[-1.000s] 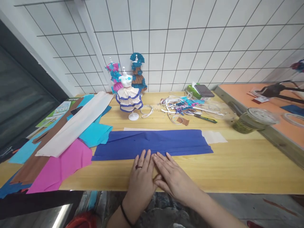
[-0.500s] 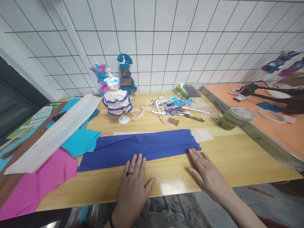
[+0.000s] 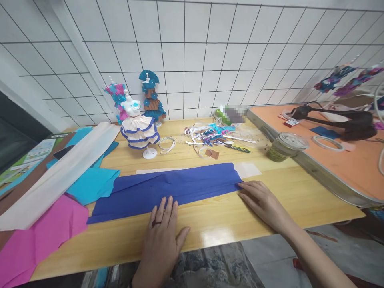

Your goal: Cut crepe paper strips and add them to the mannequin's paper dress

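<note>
A long strip of dark blue crepe paper lies across the wooden table, with a pale sheet partly under it. My left hand rests flat, fingers stretched out and thumb apart, its fingertips on the strip's near edge. At the strip's lower right corner is my right hand, turned sideways. Its fingertips cover that corner, and the thumb sits a little apart below the edge. Neither hand lifts the paper. Behind the strip stands a small white dress form wearing a cream skirt with blue trim.
Turquoise, magenta and cream paper overlap at the left. Ribbon scraps, a utility knife and a lidded jar are farther back. A raised orange surface borders the right side; a tiled wall closes the back.
My right hand has turned sideways, its fingers drawn together over the strip's corner and the thumb nearer to them. My left hand stays flat. The whole view has shifted slightly.
</note>
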A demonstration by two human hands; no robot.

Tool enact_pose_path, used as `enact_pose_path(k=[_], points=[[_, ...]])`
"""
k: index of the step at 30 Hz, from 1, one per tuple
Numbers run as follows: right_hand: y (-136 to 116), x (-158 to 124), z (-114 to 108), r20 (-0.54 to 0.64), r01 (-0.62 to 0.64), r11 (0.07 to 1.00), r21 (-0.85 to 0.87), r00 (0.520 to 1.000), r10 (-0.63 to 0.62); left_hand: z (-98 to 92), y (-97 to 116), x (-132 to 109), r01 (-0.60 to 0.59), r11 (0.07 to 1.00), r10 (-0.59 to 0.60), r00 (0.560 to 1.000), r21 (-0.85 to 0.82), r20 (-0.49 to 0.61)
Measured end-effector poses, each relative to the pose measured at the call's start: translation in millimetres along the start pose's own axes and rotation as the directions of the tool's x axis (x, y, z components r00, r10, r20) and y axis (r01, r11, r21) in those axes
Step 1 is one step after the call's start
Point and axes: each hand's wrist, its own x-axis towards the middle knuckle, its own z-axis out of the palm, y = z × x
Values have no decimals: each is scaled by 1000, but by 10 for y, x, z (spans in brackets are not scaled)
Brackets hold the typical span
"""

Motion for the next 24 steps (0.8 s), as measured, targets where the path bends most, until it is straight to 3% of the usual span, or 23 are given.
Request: enact_pose_path(k=[9, 24], points=[[39, 181, -151, 248, -28, 990, 139, 969, -7, -23, -16, -14, -12, 1000, 12, 1000, -14, 14], [53, 186, -183, 321, -58, 971, 232, 947, -20, -108, 99, 39, -181, 976, 178, 983, -122, -31]])
